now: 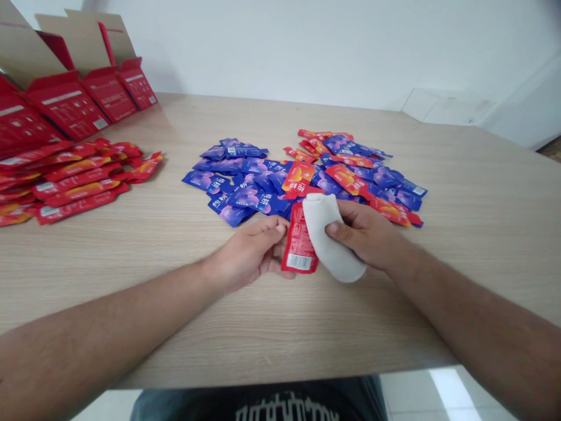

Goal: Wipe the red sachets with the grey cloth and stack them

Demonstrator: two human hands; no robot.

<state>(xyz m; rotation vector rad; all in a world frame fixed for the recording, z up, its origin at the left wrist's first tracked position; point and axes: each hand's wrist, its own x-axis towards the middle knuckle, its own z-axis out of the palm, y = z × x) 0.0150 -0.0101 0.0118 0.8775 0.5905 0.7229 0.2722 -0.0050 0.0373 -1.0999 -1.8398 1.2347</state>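
My left hand (256, 248) is closed on the left edge of a red sachet (300, 242), whose printed back with a white barcode faces me. In my right hand (368, 234) is a folded white cloth (333, 240), pinched under the thumb. The cloth overlaps the sachet's right side; whether it presses on it I cannot tell. Just beyond both hands lies a loose heap of blue sachets (249, 181), with several red-orange sachets (346, 178) mixed in, mostly toward the right. My fingers behind the sachet and the cloth are partly hidden.
Red cardboard boxes (65, 105) with raised flaps stand in a row at the back left. In front of them is a stack of red sachets (79, 181). A white wall (284, 52) borders the far side of the wooden table (175, 327); the near edge runs above my lap.
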